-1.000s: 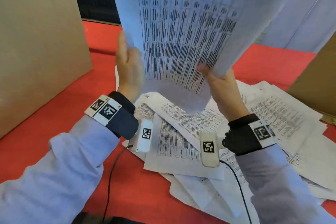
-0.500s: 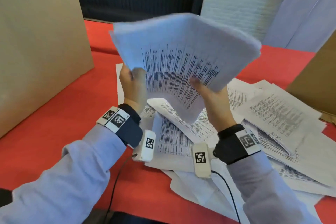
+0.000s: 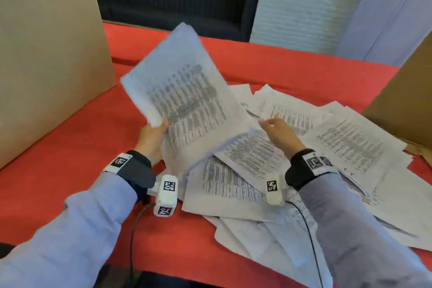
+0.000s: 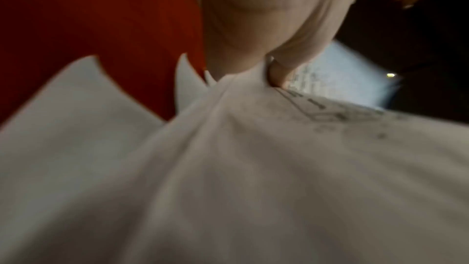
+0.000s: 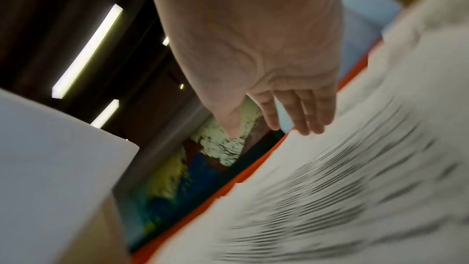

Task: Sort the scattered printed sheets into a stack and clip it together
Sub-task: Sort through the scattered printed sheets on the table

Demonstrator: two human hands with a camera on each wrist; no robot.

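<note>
A sheaf of printed sheets (image 3: 184,100) tilts above the red table, blurred by motion. My left hand (image 3: 152,138) pinches its lower left edge; the left wrist view shows the thumb (image 4: 279,75) pressed on the paper (image 4: 253,168). My right hand (image 3: 278,133) has its fingers (image 5: 304,111) straight and holds nothing, hovering over the scattered printed sheets (image 3: 327,147) that lie overlapped across the right of the table. I see no clip in any view.
Cardboard walls stand at the left (image 3: 46,54) and at the far right (image 3: 409,100). The red table top (image 3: 70,135) is bare on the left. A white panel (image 3: 292,2) and a dark sofa (image 3: 175,4) lie beyond the table's far edge.
The held sheaf has come down and swung left. My right hand has let go of it and moved right over the scattered sheets; only the left hand holds it now.
</note>
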